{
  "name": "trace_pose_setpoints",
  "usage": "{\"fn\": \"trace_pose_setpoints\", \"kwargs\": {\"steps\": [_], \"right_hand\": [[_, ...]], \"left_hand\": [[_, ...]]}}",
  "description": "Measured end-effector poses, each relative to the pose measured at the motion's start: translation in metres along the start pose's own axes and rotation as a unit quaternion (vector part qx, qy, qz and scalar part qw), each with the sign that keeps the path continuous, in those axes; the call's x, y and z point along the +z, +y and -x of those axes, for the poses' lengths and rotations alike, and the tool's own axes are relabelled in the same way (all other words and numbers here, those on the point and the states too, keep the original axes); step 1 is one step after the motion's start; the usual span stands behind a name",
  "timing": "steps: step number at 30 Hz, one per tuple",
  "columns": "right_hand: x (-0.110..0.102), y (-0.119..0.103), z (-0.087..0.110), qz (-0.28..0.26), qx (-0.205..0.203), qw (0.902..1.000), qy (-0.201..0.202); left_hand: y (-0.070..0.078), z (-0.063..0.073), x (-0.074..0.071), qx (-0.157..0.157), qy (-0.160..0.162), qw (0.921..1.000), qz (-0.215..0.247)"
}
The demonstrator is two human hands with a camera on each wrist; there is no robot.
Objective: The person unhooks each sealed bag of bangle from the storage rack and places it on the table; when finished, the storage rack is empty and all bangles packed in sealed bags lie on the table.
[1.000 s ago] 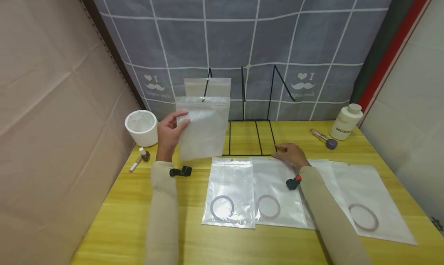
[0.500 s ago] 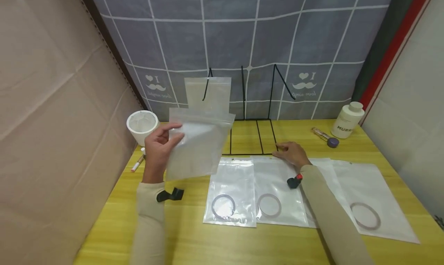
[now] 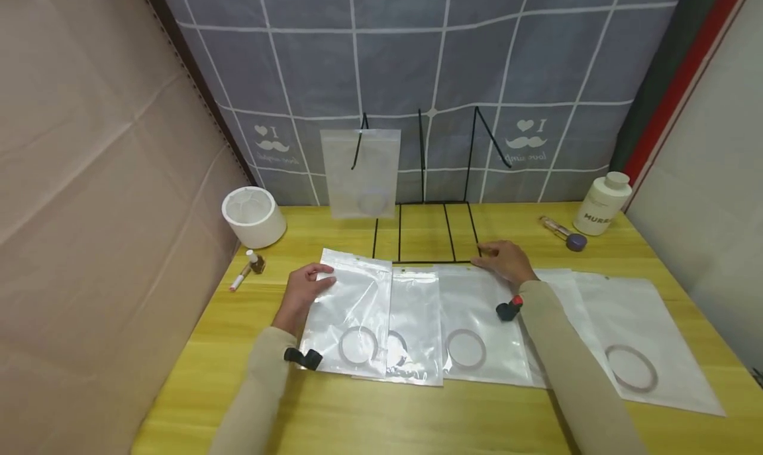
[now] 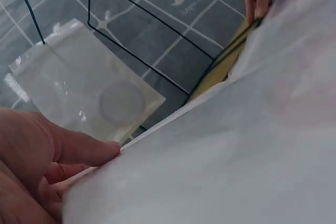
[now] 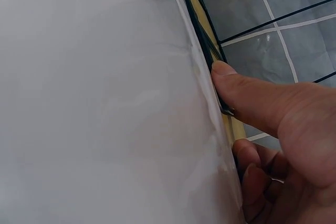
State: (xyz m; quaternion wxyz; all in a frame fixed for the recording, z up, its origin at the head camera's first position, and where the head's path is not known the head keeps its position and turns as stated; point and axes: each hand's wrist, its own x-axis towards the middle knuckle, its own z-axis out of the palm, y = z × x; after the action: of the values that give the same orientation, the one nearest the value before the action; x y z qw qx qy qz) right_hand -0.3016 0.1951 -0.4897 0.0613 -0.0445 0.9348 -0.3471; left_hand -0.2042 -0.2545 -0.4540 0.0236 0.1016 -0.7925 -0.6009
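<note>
My left hand (image 3: 305,293) pinches the upper left edge of a clear-and-white zip bag (image 3: 352,296) with a ring shape showing low on it. This bag overlaps another zip bag (image 3: 417,316) lying on the table. In the left wrist view the thumb (image 4: 89,148) lies along the bag's edge. A similar zip bag (image 3: 372,177) hangs from the left hook of a black wire rack (image 3: 400,233). My right hand (image 3: 507,263) grips the front right corner of the rack's base, its thumb (image 5: 236,82) on the wire.
More zip bags (image 3: 644,309) with ring shapes lie to the right, partly under my right forearm. A white cup-like container (image 3: 255,223) and a small brown bottle (image 3: 256,261) stand at the left. At the back right are a white bottle (image 3: 602,203) and a purple-capped tube (image 3: 563,233).
My left hand has drawn the zip bag away from the left hook and down over the bags on the table. Another bag stays on the hook. My right hand stays at the rack's base.
</note>
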Motion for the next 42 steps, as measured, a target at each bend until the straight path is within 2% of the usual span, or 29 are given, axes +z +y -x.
{"fn": "trace_pose_setpoints", "kwargs": {"steps": [3,6,11,17,22,25,29,30,33,34,38,40,42], "right_hand": [[0.001,0.001,-0.001,0.002,0.0,1.0,-0.001],[0.002,0.003,-0.001,0.001,0.0,1.0,-0.001],[0.002,0.004,-0.001,-0.007,0.009,0.9999,-0.003],[0.0,0.005,0.0,-0.016,0.012,0.9998,-0.003],[0.001,0.006,0.001,-0.015,0.006,0.9999,-0.005],[0.001,0.005,0.001,-0.011,0.002,0.9999,-0.004],[0.001,0.003,0.002,-0.003,-0.001,1.0,-0.001],[0.001,0.003,0.002,-0.002,-0.002,1.0,0.0],[0.002,0.003,0.001,-0.004,0.001,1.0,0.003],[0.002,0.003,0.0,-0.006,0.002,1.0,0.004],[0.002,0.004,0.001,-0.008,0.0,0.9999,0.007],[0.002,0.004,0.002,-0.006,-0.003,0.9999,0.009],[0.002,0.004,0.002,-0.002,-0.01,0.9999,0.011]], "left_hand": [[-0.015,-0.008,-0.003,-0.016,0.007,0.999,-0.04],[-0.023,-0.013,-0.008,-0.005,0.002,0.9968,-0.079],[-0.029,-0.015,-0.013,0.034,-0.033,0.9867,-0.155],[-0.03,-0.012,-0.014,0.032,-0.08,0.9733,-0.213],[-0.028,-0.008,-0.016,0.042,-0.108,0.956,-0.269],[-0.027,-0.003,-0.018,0.054,-0.124,0.9415,-0.309],[-0.021,0.003,-0.019,0.043,-0.13,0.9263,-0.351],[-0.018,0.003,-0.019,0.037,-0.129,0.9245,-0.357],[-0.011,0.0,-0.019,0.036,-0.117,0.9265,-0.356],[-0.009,-0.003,-0.019,0.041,-0.114,0.9302,-0.346],[0.003,-0.025,-0.015,0.074,-0.081,0.9584,-0.264],[0.012,-0.042,-0.013,0.094,-0.048,0.974,-0.2],[0.022,-0.059,-0.01,0.126,-0.003,0.9828,-0.135]]}}
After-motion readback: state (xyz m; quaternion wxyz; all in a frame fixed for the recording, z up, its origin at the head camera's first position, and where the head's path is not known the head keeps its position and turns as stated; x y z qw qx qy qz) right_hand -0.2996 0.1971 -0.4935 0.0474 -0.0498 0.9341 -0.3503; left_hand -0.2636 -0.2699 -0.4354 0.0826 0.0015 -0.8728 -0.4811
